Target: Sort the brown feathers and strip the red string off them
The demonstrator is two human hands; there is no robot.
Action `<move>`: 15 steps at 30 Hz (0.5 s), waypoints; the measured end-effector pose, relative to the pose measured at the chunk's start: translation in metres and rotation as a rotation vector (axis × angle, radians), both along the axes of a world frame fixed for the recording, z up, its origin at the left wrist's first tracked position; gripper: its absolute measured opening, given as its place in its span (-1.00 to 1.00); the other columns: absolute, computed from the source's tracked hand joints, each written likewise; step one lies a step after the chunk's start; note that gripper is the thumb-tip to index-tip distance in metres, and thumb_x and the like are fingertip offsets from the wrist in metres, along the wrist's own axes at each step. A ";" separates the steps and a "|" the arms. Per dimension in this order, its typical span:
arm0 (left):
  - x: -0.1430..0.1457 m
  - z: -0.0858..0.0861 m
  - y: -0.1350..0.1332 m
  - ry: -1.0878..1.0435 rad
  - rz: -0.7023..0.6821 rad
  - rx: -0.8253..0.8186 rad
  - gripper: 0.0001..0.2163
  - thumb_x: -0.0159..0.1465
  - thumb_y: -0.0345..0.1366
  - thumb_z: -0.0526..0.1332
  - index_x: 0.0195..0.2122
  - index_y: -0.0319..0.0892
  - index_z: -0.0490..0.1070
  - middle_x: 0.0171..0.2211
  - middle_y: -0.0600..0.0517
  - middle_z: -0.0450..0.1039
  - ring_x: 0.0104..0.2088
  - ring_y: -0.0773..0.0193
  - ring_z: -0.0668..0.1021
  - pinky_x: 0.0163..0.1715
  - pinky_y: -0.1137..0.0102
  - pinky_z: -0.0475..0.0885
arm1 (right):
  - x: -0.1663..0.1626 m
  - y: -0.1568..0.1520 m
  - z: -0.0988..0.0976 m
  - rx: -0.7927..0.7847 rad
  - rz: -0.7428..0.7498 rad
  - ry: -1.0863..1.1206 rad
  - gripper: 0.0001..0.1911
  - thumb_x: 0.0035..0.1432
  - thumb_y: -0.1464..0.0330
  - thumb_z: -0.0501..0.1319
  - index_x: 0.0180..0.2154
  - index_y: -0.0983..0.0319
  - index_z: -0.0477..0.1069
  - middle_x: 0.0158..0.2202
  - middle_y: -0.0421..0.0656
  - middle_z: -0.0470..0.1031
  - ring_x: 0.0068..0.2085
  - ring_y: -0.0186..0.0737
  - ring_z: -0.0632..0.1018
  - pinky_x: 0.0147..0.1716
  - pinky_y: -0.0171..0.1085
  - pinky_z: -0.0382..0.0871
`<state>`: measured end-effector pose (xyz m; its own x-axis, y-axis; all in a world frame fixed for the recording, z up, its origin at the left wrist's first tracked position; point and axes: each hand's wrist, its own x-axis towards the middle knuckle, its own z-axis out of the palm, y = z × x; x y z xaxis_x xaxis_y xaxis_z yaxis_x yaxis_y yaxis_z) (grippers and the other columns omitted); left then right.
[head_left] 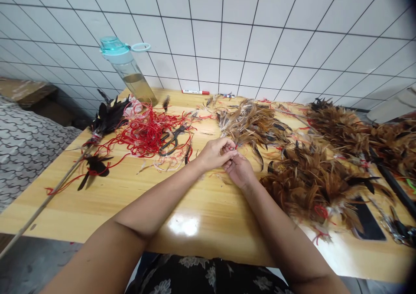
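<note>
My left hand (215,153) and my right hand (239,170) meet over the middle of the table, fingertips pressed together in a pinch. A tiny bit of red shows at the fingertips, but what they hold is too small to make out. Just beyond them lies a bunch of brown feathers (255,123) with pale quill ends. To the right of my right hand spreads a larger heap of brown feathers (308,179). Left of my hands are a tangle of red string (141,131) and a pair of black-handled scissors (169,146).
A stick (53,195) with black feathers (108,116) tied on overhangs the table's left edge. Behind the string stands a water bottle (133,75). A red-capped marker (195,92) lies by the tiled wall. A phone (370,220) is partly under feathers at right.
</note>
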<state>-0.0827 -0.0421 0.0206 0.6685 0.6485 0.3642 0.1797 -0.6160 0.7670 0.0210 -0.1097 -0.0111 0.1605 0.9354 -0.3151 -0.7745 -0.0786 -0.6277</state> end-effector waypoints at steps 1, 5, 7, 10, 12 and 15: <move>0.001 0.000 0.000 0.004 0.016 -0.009 -0.84 0.15 -0.27 0.24 -0.28 -0.24 0.41 -0.42 0.06 0.47 -0.41 0.41 0.47 -0.35 0.50 0.38 | 0.000 0.000 -0.001 -0.005 -0.004 -0.019 -0.86 -0.03 0.42 0.30 -0.44 0.22 0.33 -0.44 -0.28 0.40 -0.54 -0.47 0.25 -0.55 -0.43 0.18; 0.004 -0.001 -0.002 0.025 0.094 -0.050 -0.84 0.12 -0.25 0.27 -0.34 -0.23 0.41 -0.49 0.10 0.42 -0.48 0.44 0.42 -0.42 0.52 0.33 | -0.004 0.001 -0.007 -0.009 -0.030 -0.112 -0.83 -0.05 0.37 0.31 -0.47 0.21 0.30 -0.54 -0.32 0.32 -0.55 -0.46 0.23 -0.56 -0.41 0.13; 0.005 -0.002 -0.003 0.034 0.130 -0.074 -0.85 0.12 -0.26 0.26 -0.36 -0.22 0.40 -0.51 0.12 0.40 -0.50 0.45 0.40 -0.44 0.52 0.31 | -0.006 0.001 -0.009 -0.025 -0.055 -0.171 -0.83 -0.02 0.32 0.30 -0.46 0.19 0.30 -0.55 -0.33 0.31 -0.56 -0.44 0.21 -0.57 -0.40 0.11; 0.006 -0.002 -0.006 0.039 0.159 -0.104 -0.88 0.14 -0.27 0.23 -0.39 -0.22 0.38 -0.55 0.13 0.39 -0.53 0.45 0.39 -0.47 0.52 0.28 | -0.009 0.000 -0.009 -0.059 -0.088 -0.223 -0.84 0.02 0.29 0.27 -0.44 0.19 0.32 -0.57 -0.33 0.29 -0.58 -0.43 0.19 -0.59 -0.38 0.07; 0.007 -0.001 -0.007 0.033 0.148 -0.122 -0.92 0.17 -0.31 0.19 -0.39 -0.21 0.37 -0.57 0.14 0.39 -0.54 0.45 0.40 -0.46 0.52 0.29 | -0.009 0.000 -0.007 -0.059 -0.104 -0.211 -0.83 0.04 0.30 0.26 -0.47 0.19 0.30 -0.60 -0.33 0.24 -0.59 -0.42 0.18 -0.60 -0.38 0.06; 0.007 0.000 -0.007 0.009 0.092 -0.149 -0.93 0.21 -0.35 0.14 -0.39 -0.21 0.36 -0.56 0.14 0.43 -0.53 0.45 0.44 -0.41 0.52 0.33 | -0.007 -0.001 -0.002 -0.005 -0.094 -0.142 -0.76 0.03 0.37 0.25 -0.57 0.22 0.22 -0.63 -0.33 0.17 -0.59 -0.45 0.16 -0.61 -0.40 0.06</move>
<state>-0.0759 -0.0488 0.0204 0.6065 0.7534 0.2539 0.2369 -0.4761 0.8469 0.0140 -0.1102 -0.0130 0.2904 0.9127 -0.2876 -0.6819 -0.0135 -0.7313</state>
